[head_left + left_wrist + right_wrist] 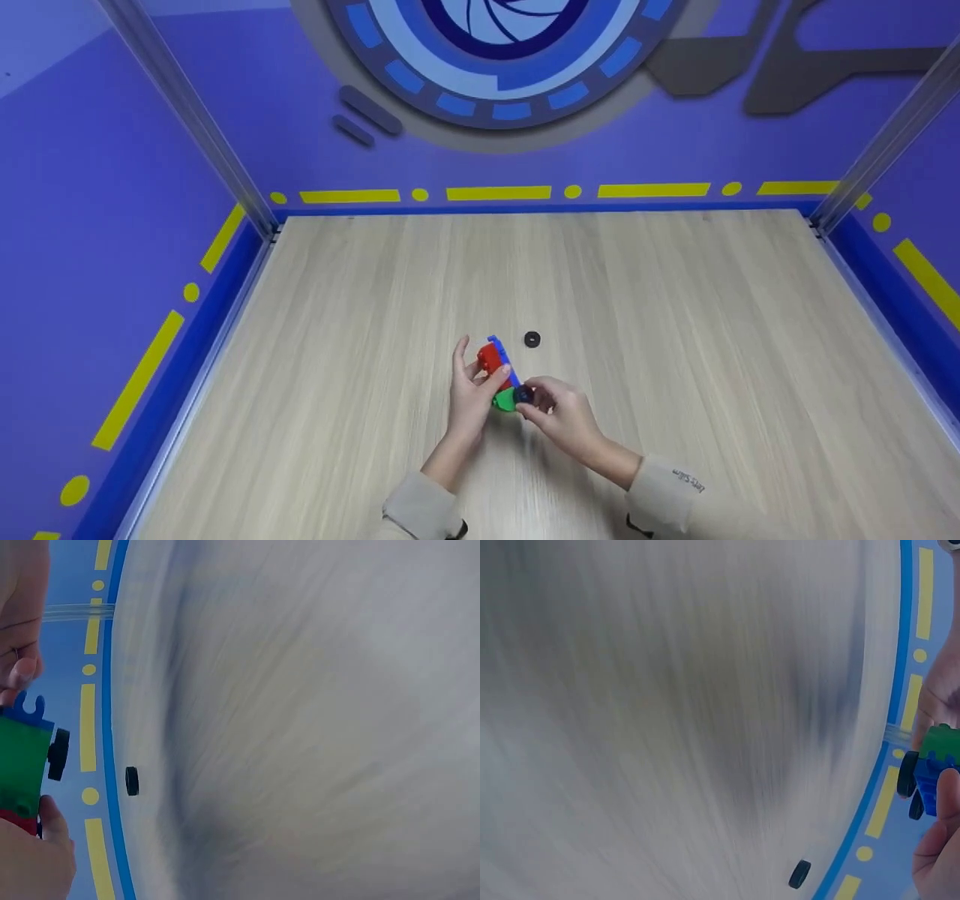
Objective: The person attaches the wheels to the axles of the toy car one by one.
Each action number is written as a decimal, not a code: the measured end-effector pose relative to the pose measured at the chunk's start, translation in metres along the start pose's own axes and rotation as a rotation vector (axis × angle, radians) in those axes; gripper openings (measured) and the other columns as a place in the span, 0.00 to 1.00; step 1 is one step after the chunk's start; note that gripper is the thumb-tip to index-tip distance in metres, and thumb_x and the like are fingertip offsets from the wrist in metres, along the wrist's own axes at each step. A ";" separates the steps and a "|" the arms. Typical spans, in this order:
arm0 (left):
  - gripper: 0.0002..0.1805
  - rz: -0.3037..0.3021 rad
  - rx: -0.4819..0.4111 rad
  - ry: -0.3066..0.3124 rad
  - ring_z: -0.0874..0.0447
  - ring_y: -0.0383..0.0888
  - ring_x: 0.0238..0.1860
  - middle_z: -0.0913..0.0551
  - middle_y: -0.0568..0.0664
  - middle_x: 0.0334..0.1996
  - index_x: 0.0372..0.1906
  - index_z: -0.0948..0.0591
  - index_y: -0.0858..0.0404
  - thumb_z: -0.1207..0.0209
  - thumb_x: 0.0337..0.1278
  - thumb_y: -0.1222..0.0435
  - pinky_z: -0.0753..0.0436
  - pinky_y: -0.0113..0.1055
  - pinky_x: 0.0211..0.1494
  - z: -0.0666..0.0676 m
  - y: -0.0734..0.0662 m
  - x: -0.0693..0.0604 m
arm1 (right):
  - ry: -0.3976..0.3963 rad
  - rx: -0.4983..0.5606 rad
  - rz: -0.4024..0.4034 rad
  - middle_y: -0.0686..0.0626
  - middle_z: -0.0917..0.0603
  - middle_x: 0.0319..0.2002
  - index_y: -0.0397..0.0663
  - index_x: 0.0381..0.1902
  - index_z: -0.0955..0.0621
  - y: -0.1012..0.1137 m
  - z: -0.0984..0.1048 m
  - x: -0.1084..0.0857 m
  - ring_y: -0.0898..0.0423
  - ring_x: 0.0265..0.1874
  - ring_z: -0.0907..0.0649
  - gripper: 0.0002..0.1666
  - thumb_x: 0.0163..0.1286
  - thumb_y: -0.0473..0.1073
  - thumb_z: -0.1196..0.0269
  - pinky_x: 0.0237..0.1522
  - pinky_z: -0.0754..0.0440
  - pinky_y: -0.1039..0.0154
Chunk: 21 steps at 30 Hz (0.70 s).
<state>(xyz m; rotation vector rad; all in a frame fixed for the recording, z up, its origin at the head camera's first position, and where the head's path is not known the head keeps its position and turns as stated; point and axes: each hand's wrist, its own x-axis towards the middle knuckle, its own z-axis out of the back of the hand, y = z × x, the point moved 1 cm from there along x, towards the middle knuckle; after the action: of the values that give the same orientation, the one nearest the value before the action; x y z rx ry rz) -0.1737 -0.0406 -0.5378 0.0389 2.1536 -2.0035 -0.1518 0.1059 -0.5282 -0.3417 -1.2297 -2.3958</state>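
A toy vehicle with a red block point(489, 358), a green block point(504, 400) and a blue chassis point(498, 346) is held tilted above the table. My left hand point(471, 401) grips it around the red part, thumb against its side. My right hand point(568, 421) pinches a black wheel point(523, 394) at the green end. The left wrist view shows a black wheel point(58, 754) beside the green block point(22, 757) and a blue hook-shaped end point(30, 711). Two black wheels point(908, 774) appear on the toy in the right wrist view. Fingers hide part of it.
One loose black wheel point(532, 340) lies on the wooden table point(360, 300), just beyond the hands. Purple-blue panels point(247, 135) with yellow markings enclose the back and both sides, and metal posts point(202, 127) stand at the corners.
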 end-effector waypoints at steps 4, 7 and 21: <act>0.39 -0.015 -0.032 -0.029 0.24 0.47 0.47 0.28 0.59 0.52 0.64 0.46 0.52 0.39 0.48 0.58 0.23 0.37 0.46 -0.003 0.001 -0.001 | -0.012 0.035 -0.010 0.54 0.22 0.20 0.41 0.35 0.22 0.001 -0.002 -0.001 0.68 0.19 0.26 0.14 0.50 0.40 0.33 0.20 0.26 0.74; 0.34 -0.023 -0.035 -0.037 0.23 0.46 0.45 0.26 0.58 0.51 0.60 0.41 0.57 0.39 0.48 0.59 0.22 0.36 0.45 -0.004 0.000 -0.003 | -0.024 0.048 -0.001 0.54 0.22 0.20 0.41 0.34 0.22 0.002 -0.003 -0.001 0.69 0.19 0.26 0.14 0.49 0.39 0.33 0.19 0.26 0.74; 0.30 -0.045 -0.008 -0.011 0.24 0.49 0.48 0.28 0.60 0.53 0.60 0.38 0.63 0.41 0.49 0.66 0.23 0.37 0.48 -0.004 -0.013 -0.012 | -0.021 0.021 0.008 0.55 0.22 0.21 0.43 0.34 0.22 0.003 -0.008 -0.004 0.69 0.19 0.26 0.15 0.49 0.40 0.33 0.20 0.26 0.75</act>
<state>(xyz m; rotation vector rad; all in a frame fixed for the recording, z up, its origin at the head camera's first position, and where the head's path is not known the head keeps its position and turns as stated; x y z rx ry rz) -0.1643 -0.0359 -0.5223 -0.0220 2.1750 -2.0141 -0.1474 0.0987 -0.5325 -0.3664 -1.2591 -2.3765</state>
